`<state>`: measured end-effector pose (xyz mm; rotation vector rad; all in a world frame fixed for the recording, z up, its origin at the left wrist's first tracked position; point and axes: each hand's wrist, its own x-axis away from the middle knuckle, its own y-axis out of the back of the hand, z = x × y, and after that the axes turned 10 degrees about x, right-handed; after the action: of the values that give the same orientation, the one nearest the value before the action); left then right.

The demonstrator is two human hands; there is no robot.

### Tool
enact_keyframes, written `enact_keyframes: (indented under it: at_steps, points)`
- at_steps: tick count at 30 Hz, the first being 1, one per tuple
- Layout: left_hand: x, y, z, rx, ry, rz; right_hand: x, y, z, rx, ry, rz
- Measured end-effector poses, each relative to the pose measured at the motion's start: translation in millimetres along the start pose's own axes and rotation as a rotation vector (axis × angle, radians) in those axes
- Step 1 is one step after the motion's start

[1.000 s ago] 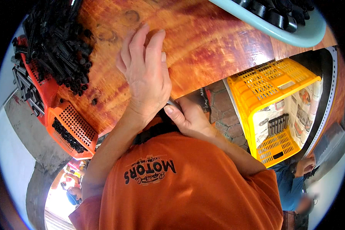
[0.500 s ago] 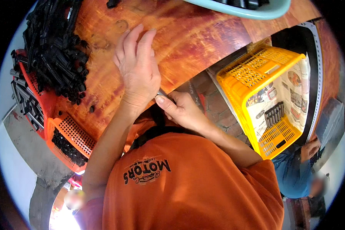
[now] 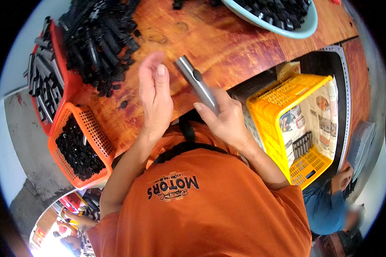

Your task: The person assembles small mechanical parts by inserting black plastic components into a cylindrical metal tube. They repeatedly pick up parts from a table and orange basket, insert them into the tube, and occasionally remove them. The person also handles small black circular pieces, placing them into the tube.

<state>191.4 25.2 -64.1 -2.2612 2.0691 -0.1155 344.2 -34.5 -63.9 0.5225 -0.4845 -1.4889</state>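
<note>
Tube [image 3: 200,88] of grey metal, an oval dark spot near its top end, slants at the centre of the frame, above the near edge of the worktop [image 3: 240,51]. Half a second ago only a sliver of grey showed between the hands; now its length is in full view and the hands have parted. The right hand [image 3: 228,119] has its fingers wrapped around the lower end. The left hand [image 3: 156,100], just beside it, is extended, fingers loosely open and blurred at the tips. The basin [image 3: 283,33] at upper right and the orange basket [image 3: 102,136] at lower left now show more of their black parts [image 3: 76,156].
</note>
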Motion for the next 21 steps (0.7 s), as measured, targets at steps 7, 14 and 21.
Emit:
enact_keyframes:
  at_steps: [7, 14, 21]
  points:
    - [23.9, 27.0, -20.1, 0.192, 0.290, 0.230, -12.7, -21.9, 25.4, 0.163, 0.259, -0.077]
    - [22.6, 43.0, -28.1, 0.398, 0.241, 0.101, -14.2, -30.3, 41.3, 0.192, 0.335, 0.044]
    - [17.0, 43.0, -25.0, 0.372, 0.266, 0.096, -20.0, -37.2, 46.0, 0.200, 0.294, 0.041]
